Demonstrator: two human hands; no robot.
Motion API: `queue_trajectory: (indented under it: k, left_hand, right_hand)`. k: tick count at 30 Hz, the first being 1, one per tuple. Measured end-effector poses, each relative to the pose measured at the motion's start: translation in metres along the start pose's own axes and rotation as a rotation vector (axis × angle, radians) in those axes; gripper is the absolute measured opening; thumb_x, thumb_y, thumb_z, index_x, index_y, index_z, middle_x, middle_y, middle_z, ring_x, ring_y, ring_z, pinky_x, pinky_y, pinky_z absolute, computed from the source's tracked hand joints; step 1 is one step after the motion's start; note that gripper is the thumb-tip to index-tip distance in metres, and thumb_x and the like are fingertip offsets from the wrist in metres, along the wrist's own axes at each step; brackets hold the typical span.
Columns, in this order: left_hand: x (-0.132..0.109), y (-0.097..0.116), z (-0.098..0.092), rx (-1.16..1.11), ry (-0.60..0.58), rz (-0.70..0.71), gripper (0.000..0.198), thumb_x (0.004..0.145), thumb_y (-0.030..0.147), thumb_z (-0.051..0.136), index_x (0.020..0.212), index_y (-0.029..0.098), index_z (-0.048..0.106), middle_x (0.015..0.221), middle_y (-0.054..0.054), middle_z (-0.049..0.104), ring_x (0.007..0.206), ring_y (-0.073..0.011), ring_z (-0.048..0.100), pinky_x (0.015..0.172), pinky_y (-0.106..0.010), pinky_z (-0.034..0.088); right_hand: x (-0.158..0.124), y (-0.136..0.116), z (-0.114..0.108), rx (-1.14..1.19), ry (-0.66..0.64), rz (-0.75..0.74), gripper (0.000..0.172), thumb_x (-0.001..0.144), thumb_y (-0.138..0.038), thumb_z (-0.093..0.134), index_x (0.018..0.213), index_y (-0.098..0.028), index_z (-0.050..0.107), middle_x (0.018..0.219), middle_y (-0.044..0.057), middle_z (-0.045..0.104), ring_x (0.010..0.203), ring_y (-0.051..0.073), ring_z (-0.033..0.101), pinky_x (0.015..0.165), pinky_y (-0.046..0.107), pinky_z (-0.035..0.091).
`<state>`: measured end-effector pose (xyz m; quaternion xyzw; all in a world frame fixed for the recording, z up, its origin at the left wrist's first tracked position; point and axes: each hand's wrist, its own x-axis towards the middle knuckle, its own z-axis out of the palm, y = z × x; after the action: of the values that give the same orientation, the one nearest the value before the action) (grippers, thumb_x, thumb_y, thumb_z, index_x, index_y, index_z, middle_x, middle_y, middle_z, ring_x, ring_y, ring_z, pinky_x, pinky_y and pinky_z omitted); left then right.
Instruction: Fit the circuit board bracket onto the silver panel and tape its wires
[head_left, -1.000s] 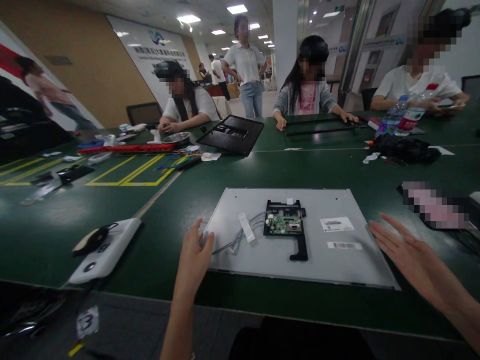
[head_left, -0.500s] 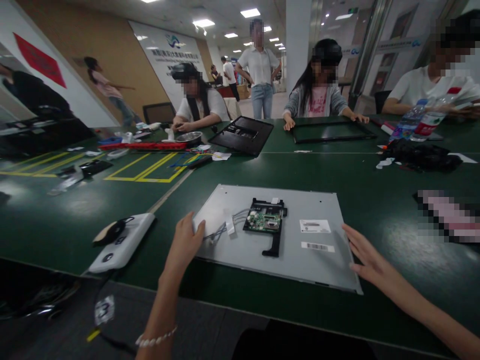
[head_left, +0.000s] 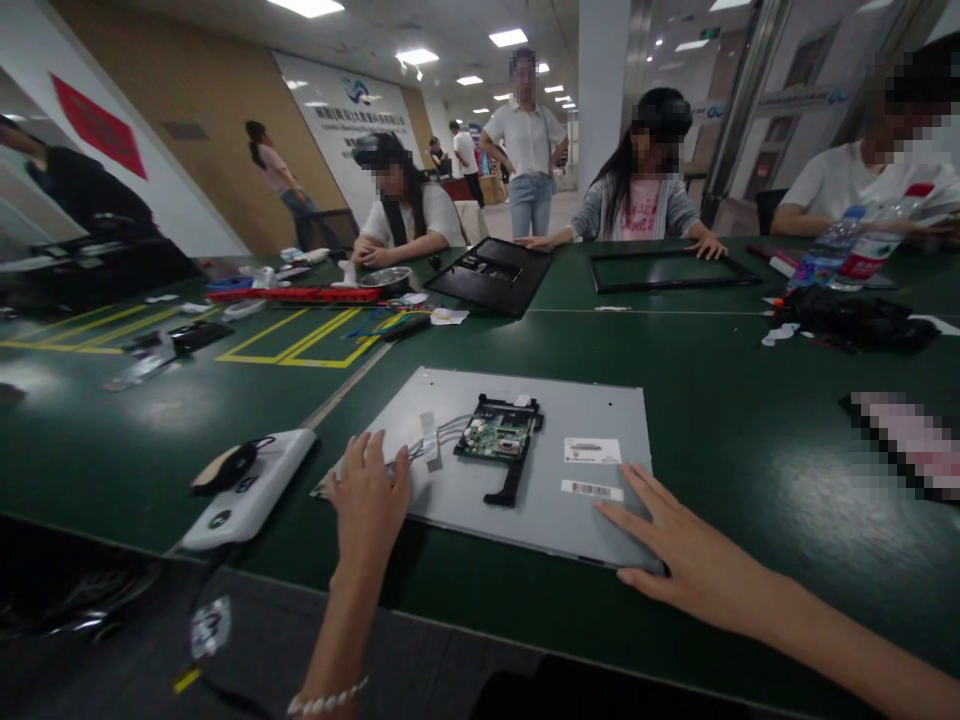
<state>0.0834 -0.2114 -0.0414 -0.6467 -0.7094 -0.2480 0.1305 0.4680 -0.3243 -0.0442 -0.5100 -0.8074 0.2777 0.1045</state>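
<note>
Hands: left hand, right hand | now flat on panel | panel shifted left

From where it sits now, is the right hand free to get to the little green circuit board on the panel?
Probably yes. The right hand lies flat on the panel at its near right corner; between it and the circuit board are only two flat labels.

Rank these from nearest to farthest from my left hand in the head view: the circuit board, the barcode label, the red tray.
1. circuit board, on the metal panel, just right of the left hand.
2. barcode label, further right on it.
3. red tray, far back left.
</note>
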Motion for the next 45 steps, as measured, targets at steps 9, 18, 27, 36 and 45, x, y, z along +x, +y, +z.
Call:
queue_trajectory:
  k: [9, 18, 27, 36, 45]
  left_hand:
    - [0.000, 0.001, 0.002, -0.088, 0.044, 0.071, 0.047, 0.098, 0.039, 0.037, 0.135, 0.012, 0.049, 0.144, -0.021, 0.047, 0.141, -0.0316, 0.035, 0.114, -0.051, 0.026]
    - [-0.010, 0.050, -0.004, -0.065, -0.266, 0.367, 0.064, 0.094, 0.050, 0.047, 0.149, 0.019, 0.037, 0.155, -0.015, 0.038, 0.145, -0.0341, 0.028, 0.114, -0.056, 0.029]
    - [-0.006, 0.067, 0.015, 0.068, -0.398, 0.326, 0.059, 0.098, 0.045, 0.035, 0.152, 0.022, 0.035, 0.158, -0.013, 0.033, 0.147, -0.0353, 0.025, 0.109, -0.056, 0.036]
    - [0.074, 0.044, 0.068, 0.154, -0.327, 0.225, 0.058, 0.097, 0.041, 0.036, 0.149, 0.016, 0.040, 0.151, -0.018, 0.040, 0.143, -0.0371, 0.031, 0.110, -0.053, 0.035]
    - [0.069, 0.039, 0.072, 0.105, -0.318, 0.219, 0.059, 0.097, 0.045, 0.037, 0.148, 0.017, 0.041, 0.153, -0.018, 0.038, 0.145, -0.0368, 0.027, 0.110, -0.056, 0.034]
  right_hand:
    - [0.040, -0.016, -0.001, -0.041, -0.034, -0.094, 0.071, 0.091, -0.060, 0.052, 0.154, -0.035, 0.030, 0.167, 0.001, -0.004, 0.150, 0.037, 0.005, 0.119, 0.055, 0.020]
    - [0.047, -0.019, 0.006, -0.074, 0.014, -0.089, 0.069, 0.092, -0.053, 0.054, 0.154, -0.031, 0.033, 0.167, 0.005, -0.002, 0.151, 0.035, 0.003, 0.120, 0.051, 0.015]
    - [0.047, -0.020, 0.010, -0.064, 0.054, -0.066, 0.070, 0.092, -0.057, 0.052, 0.154, -0.032, 0.033, 0.167, 0.005, 0.000, 0.151, 0.033, 0.006, 0.121, 0.050, 0.014]
    - [0.047, -0.021, 0.010, -0.031, 0.047, -0.054, 0.068, 0.093, -0.055, 0.051, 0.154, -0.032, 0.032, 0.167, 0.002, -0.002, 0.151, 0.033, 0.005, 0.121, 0.051, 0.014]
    - [0.047, -0.025, 0.006, -0.044, 0.028, -0.035, 0.068, 0.093, -0.056, 0.050, 0.154, -0.031, 0.033, 0.167, 0.005, 0.000, 0.151, 0.032, 0.005, 0.121, 0.049, 0.013]
